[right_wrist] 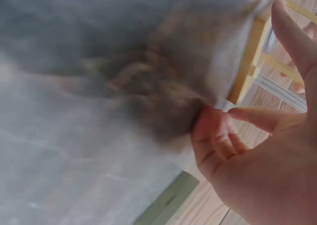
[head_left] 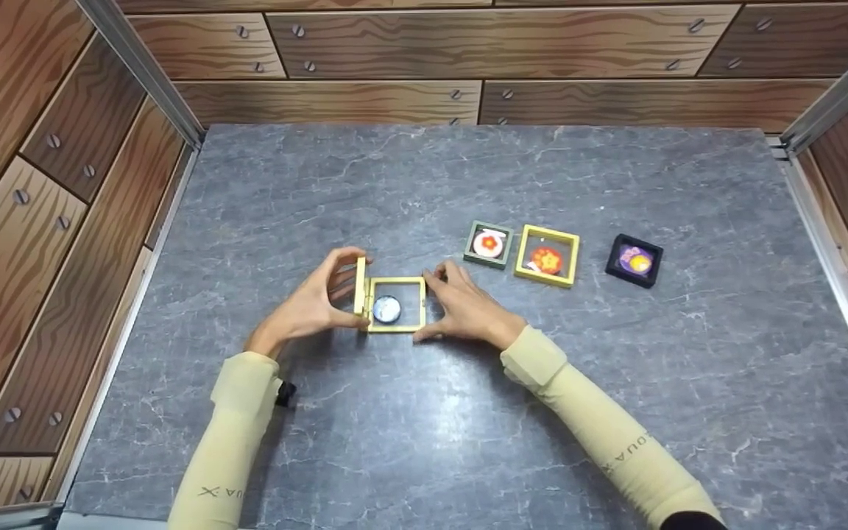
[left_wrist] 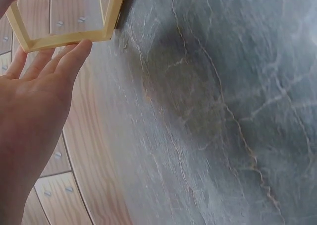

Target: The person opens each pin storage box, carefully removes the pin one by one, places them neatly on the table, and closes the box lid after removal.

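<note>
The person wears a pale yellow left sleeve (head_left: 207, 460) and a matching right sleeve (head_left: 601, 419), each with a wide wrist band. Dark letters (head_left: 219, 492) mark both. Something black (head_left: 691, 521) sits above the right sleeve.

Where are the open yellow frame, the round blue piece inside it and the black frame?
Open yellow frame (head_left: 397, 330): head view, near rim of its flat half.
Round blue piece (head_left: 386, 309): head view, middle of its face.
Black frame (head_left: 631, 279): head view, near rim.
</note>
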Action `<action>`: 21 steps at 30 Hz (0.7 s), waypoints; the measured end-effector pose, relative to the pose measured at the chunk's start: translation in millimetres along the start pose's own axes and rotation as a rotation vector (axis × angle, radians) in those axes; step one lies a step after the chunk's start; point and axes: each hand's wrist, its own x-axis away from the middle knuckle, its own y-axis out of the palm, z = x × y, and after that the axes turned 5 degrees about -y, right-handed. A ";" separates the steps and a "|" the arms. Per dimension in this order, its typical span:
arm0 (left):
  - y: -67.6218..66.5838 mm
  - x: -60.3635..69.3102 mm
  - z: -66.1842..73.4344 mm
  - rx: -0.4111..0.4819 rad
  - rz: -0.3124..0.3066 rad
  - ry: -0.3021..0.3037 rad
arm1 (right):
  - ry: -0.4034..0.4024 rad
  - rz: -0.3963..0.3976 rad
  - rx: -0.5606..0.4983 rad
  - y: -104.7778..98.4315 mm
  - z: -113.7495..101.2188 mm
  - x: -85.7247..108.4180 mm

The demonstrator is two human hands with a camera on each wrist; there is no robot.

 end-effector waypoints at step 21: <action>-1.6 1.3 -3.8 -0.040 -0.003 0.033 | -0.099 0.025 -0.050 21.1 -46.8 -34.2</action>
